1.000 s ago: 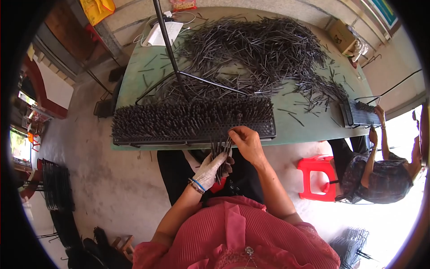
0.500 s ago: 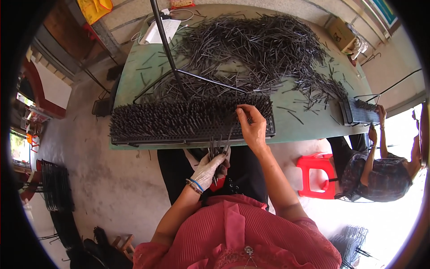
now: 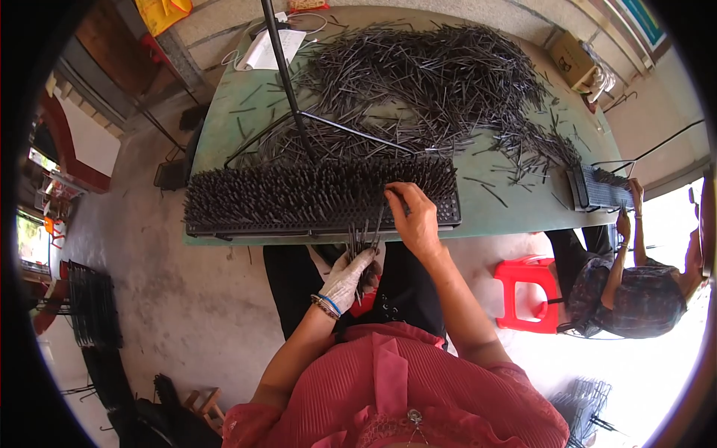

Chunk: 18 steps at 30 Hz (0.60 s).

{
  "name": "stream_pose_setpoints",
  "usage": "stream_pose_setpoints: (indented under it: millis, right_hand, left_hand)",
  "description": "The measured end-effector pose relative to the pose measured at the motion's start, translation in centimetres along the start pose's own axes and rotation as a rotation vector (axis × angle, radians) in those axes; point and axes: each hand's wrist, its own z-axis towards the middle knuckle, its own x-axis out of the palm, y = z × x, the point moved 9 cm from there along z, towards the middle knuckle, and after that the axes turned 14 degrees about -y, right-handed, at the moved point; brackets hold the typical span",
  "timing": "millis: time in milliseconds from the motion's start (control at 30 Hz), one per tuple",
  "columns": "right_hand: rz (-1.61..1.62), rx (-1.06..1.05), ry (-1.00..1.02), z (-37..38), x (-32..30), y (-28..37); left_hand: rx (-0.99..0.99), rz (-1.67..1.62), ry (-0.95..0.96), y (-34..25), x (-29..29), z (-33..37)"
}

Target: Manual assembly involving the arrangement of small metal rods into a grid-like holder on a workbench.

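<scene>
My left hand (image 3: 347, 278), in a pale work glove, closes round a bunch of thin dark strips (image 3: 359, 236) in front of the table's near edge. Above and to the right of it, my bare right hand (image 3: 415, 221) pinches thumb and forefinger together over the right part of a perforated black tray (image 3: 446, 212). A single thin strip seems to run down from those fingertips. Dense rows of upright dark strips (image 3: 261, 198) fill most of the tray, while holes show along its front and right end.
A large heap of loose dark strips (image 3: 433, 71) lies on the green table (image 3: 515, 216). A black metal rod frame (image 3: 281, 63) rises behind the tray. On the right, a co-worker (image 3: 635, 291) handles a similar tray (image 3: 597, 190) near a red stool (image 3: 529, 295). A cardboard box (image 3: 571, 60) stands far right.
My right hand has shifted a little left and nearer to me, and its fingers are now lower over the tray. The left hand still grips its bunch in nearly the same place.
</scene>
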Motion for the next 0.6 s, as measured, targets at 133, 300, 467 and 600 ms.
stream_pose_setpoints:
  millis: [133,300,467,600]
  right_hand:
    - [-0.105,-0.188,0.039,-0.4,0.8,0.8]
    - [-0.118,-0.133,0.089,0.0,1.4,0.9]
    - [-0.093,-0.27,0.091,-0.3,1.1,1.8]
    - [-0.073,-0.242,0.068,-0.3,1.3,1.1]
  left_hand:
    - [0.006,0.011,-0.014,-0.1,0.0,-0.1]
    - [0.018,0.027,-0.072,-0.4,-0.2,-0.4]
    - [0.014,0.048,-0.111,0.0,0.0,-0.7]
    - [0.006,-0.004,-0.124,0.4,0.2,-0.6]
